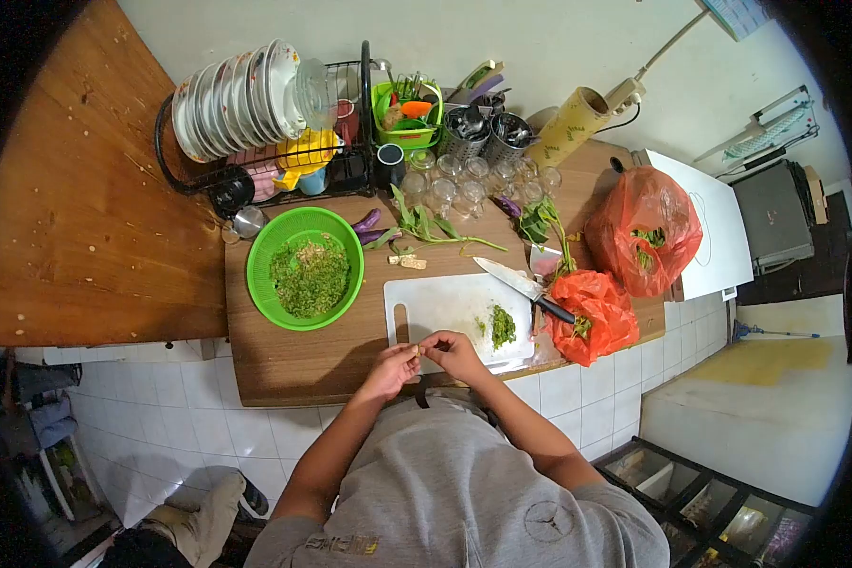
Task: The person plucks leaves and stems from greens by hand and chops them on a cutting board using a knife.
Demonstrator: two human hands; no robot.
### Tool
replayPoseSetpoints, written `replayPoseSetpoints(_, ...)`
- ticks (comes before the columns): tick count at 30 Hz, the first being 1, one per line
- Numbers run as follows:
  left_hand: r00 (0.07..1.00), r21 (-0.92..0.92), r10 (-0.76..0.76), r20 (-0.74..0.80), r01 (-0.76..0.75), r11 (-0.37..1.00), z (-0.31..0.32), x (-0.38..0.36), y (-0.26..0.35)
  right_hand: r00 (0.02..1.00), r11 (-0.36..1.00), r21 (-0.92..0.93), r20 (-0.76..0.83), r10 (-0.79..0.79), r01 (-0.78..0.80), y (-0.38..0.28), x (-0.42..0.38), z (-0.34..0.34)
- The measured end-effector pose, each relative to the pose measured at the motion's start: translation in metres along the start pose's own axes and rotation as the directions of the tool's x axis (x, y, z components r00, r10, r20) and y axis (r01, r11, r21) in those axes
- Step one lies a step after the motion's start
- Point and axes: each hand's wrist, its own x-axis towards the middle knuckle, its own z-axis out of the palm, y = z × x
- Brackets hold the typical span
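Observation:
My left hand (393,370) and my right hand (454,356) meet over the near edge of a white cutting board (435,298). Their fingertips are pinched together around something small and pale, too small to name. Chopped green vegetable (503,326) lies in a little heap on the board, just beyond my right hand. A large knife (511,278) with a black handle rests across the board's far right corner, its handle over an orange-red plastic bag (596,327). Small pale tan pieces (408,260) sit behind the board.
Left of the board stands a green basket (355,275) of chopped greens. Purple eggplants (369,227), leafy stems (435,229) and drinking glasses (464,189) lie behind. A dish rack (366,114) with plates stands at the back left, a larger red bag (648,227) at the right.

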Motion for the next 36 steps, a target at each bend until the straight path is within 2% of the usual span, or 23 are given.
replayPoseSetpoints(2,1.0,0.01,0.014,-0.008,-0.014,1.0,-0.001,0.002,-0.001,1.0,0.999,0.041,0.006,0.003,-0.003,0.003,0.001,0.002)
replayPoseSetpoints(4,0.997,0.076,0.068,-0.031,-0.066,0.995,0.001,0.002,-0.001,0.998,0.996,0.092,-0.056,-0.009,0.014,0.007,0.002,0.005)
replayPoseSetpoints(8,0.994,0.094,0.106,-0.038,-0.102,0.99,0.003,0.004,-0.002,0.999,0.997,0.072,-0.05,-0.005,0.009,0.012,0.005,0.009)
replayPoseSetpoints(10,0.987,0.232,0.143,-0.075,-0.122,0.965,0.004,0.003,-0.004,0.994,0.997,0.06,-0.102,0.044,-0.038,0.004,0.004,0.008)
replayPoseSetpoints(11,0.987,0.232,0.143,-0.076,-0.122,0.965,0.005,0.003,-0.004,0.994,0.997,0.06,-0.101,0.044,-0.038,0.0,0.003,0.008)
replayPoseSetpoints(13,0.97,0.379,0.235,-0.059,-0.196,0.904,0.003,0.004,-0.005,0.991,0.996,0.031,-0.098,0.087,-0.084,0.0,0.002,0.007)
replayPoseSetpoints(16,0.964,0.425,0.259,-0.066,-0.208,0.881,0.0,0.005,-0.005,0.995,0.998,0.036,-0.082,0.058,-0.055,0.0,0.001,0.006)
replayPoseSetpoints(20,0.964,0.436,0.258,-0.064,-0.205,0.876,-0.001,0.006,-0.005,0.99,0.994,0.007,-0.088,0.108,-0.108,-0.011,-0.003,0.005)
replayPoseSetpoints(26,0.965,0.478,0.255,-0.067,-0.194,0.857,-0.006,0.01,-0.007,0.99,0.989,0.063,-0.036,0.133,-0.13,-0.009,-0.001,-0.001)
replayPoseSetpoints(28,0.969,0.505,0.245,-0.016,-0.204,0.839,-0.008,0.013,-0.009,0.971,0.971,0.023,-0.029,0.239,-0.238,-0.007,0.003,-0.004)
replayPoseSetpoints(32,0.972,0.539,0.234,-0.022,-0.186,0.822,-0.002,0.008,-0.008,0.979,0.979,0.046,-0.029,0.201,-0.2,-0.002,0.005,-0.005)
replayPoseSetpoints(34,0.984,0.412,0.172,-0.046,-0.138,0.901,0.002,0.005,-0.008,0.99,0.987,-0.088,-0.056,0.131,-0.136,-0.007,0.006,-0.004)
replayPoseSetpoints(35,0.984,0.412,0.172,-0.047,-0.138,0.901,0.004,0.005,-0.007,0.99,0.987,-0.089,-0.056,0.131,-0.136,-0.009,0.004,-0.004)
replayPoseSetpoints(36,0.983,0.447,0.179,-0.036,-0.144,0.883,0.001,0.007,-0.01,0.995,0.973,-0.215,-0.067,0.076,-0.089,-0.023,0.001,-0.001)
